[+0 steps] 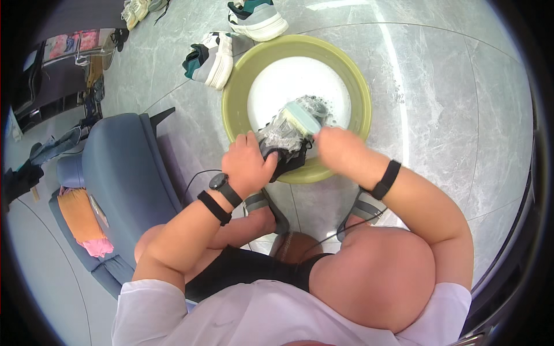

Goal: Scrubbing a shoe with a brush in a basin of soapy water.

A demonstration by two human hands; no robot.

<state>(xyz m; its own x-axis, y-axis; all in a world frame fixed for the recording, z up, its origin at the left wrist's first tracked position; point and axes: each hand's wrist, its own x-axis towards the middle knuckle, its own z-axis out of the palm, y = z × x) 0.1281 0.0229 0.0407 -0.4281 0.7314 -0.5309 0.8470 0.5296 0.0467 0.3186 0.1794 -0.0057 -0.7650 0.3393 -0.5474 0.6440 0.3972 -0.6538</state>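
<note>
My left hand [249,162] grips the near, dark end of a shoe [277,136] coated in suds. In my right hand [339,149] is the handle of a pale blue-green scrubbing brush [305,116], its bristles against the upper of the shoe. Both are over an olive-green plastic basin [361,108] on the floor. White sudsy water [290,82] fills much of the basin, and the far end of the shoe meets it among bubbles. Foam and the brush hide part of the shoe.
A white, grey and green sneaker [212,65] stands left of the basin, and a matching sneaker [259,21] touches its far side. A blue-grey sofa [125,160] is at my left, with folded orange cloth [80,214] on it. Grey marbled tiles [437,108] cover the floor.
</note>
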